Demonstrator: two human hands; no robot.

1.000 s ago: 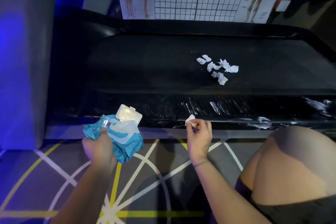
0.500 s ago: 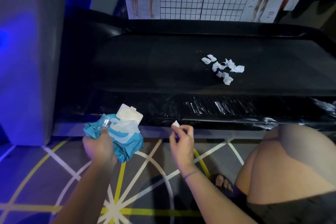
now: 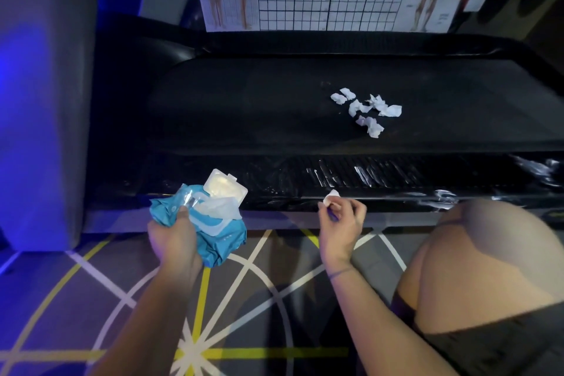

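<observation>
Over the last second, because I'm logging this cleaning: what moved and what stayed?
The right hand, pinching a small white scrap, slid left along the treadmill's near edge, then back right. The left hand kept gripping the open blue wet-wipe pack; the crumpled white pieces on the belt stayed put.
</observation>
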